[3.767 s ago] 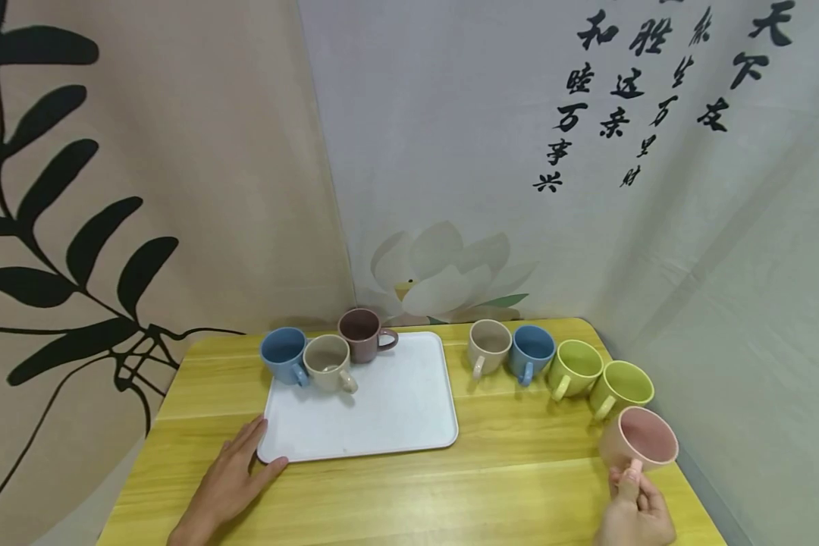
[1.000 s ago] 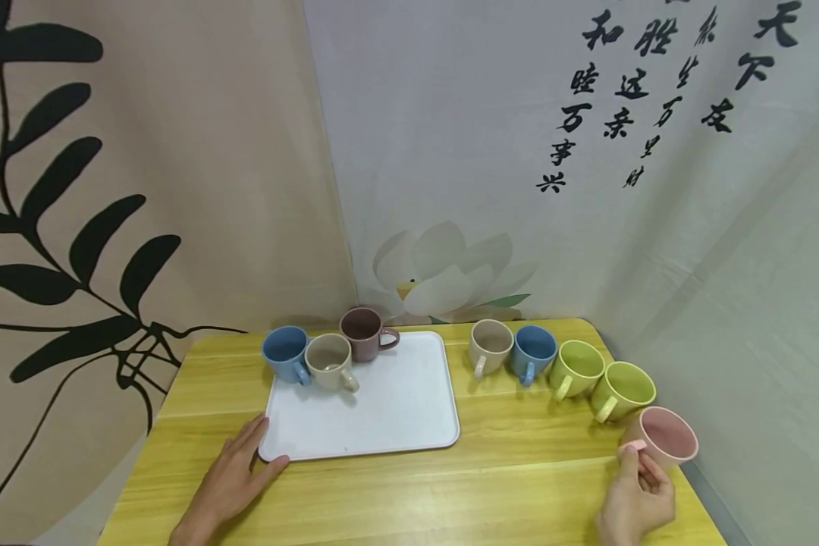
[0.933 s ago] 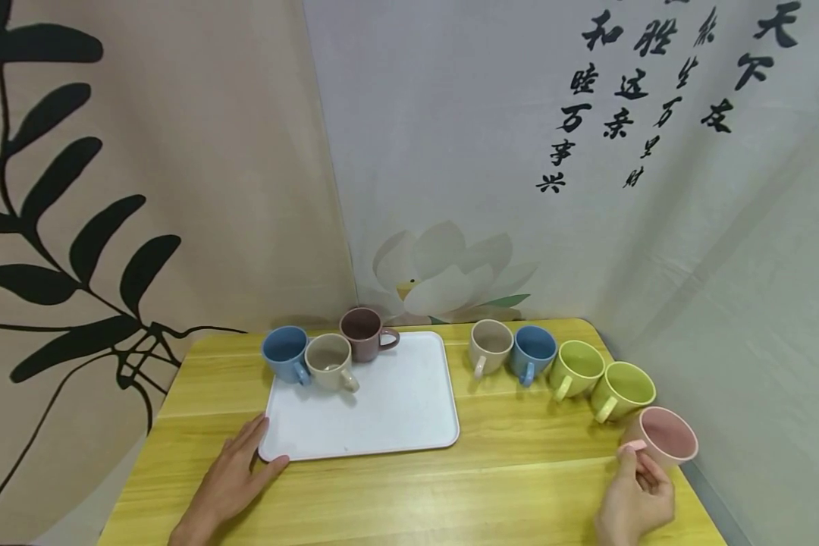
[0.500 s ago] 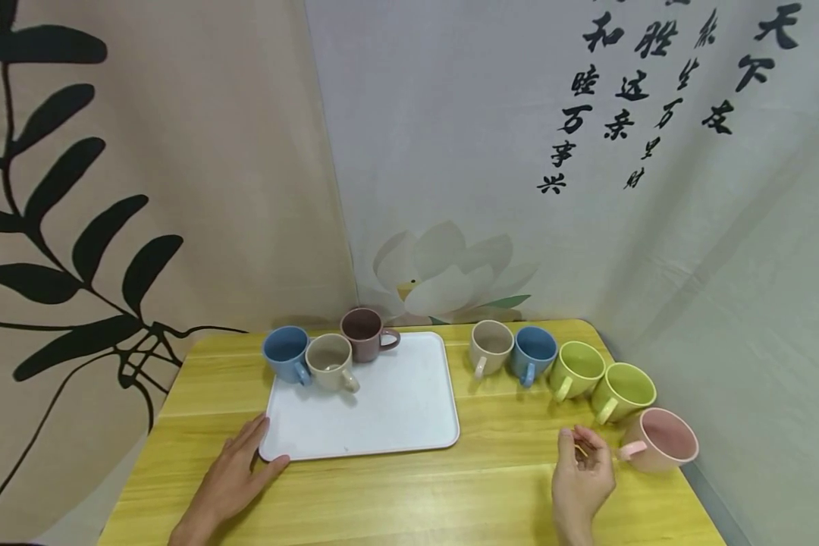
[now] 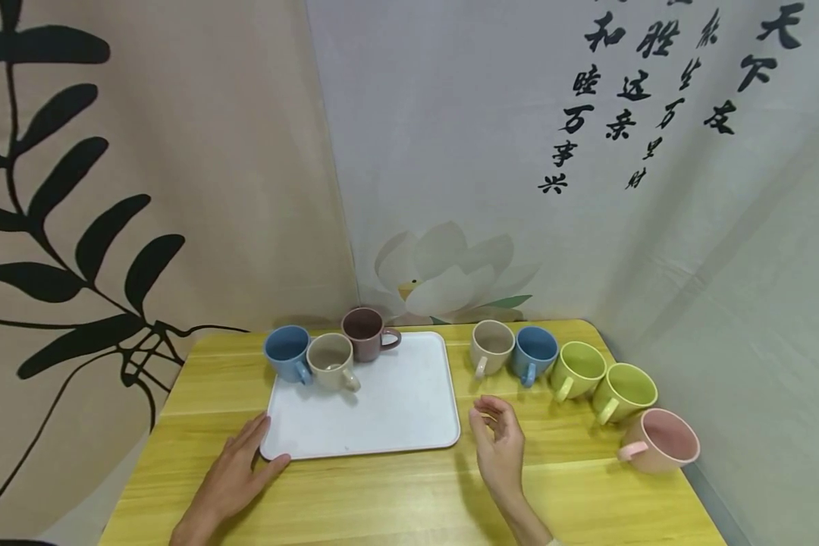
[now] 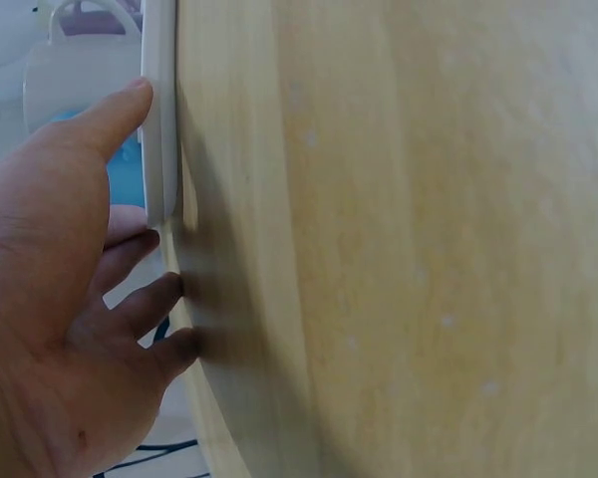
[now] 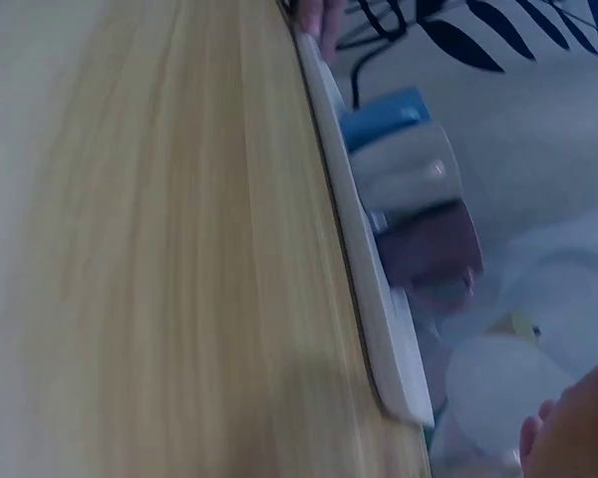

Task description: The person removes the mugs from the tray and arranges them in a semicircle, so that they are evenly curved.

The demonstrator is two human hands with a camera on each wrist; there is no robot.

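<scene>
My left hand (image 5: 227,476) rests at the near left corner of a white tray (image 5: 396,417), fingers extended. In the left wrist view its thumb touches the tray's rim (image 6: 160,110). On the tray stand a blue mug (image 5: 287,355), a beige mug (image 5: 329,360) and a dark purple-brown mug (image 5: 365,334). My right hand (image 5: 502,451) hovers just right of the tray, fingers loosely bent, holding nothing. Right of it stands a pink mug (image 5: 662,444), handle toward the left. Only part of the right hand shows in the right wrist view, at the lower right edge.
A row of mugs runs along the table's right side: beige (image 5: 491,349), blue (image 5: 535,355), yellow-green (image 5: 578,369) and another yellow-green (image 5: 625,392), ending at the pink one. The wooden table (image 5: 382,500) meets a hanging cloth (image 5: 450,152) behind and at the right.
My right hand set the pink mug down at the right end of the row, let go of its handle and moved left toward the tray. The left hand has stayed in place.
</scene>
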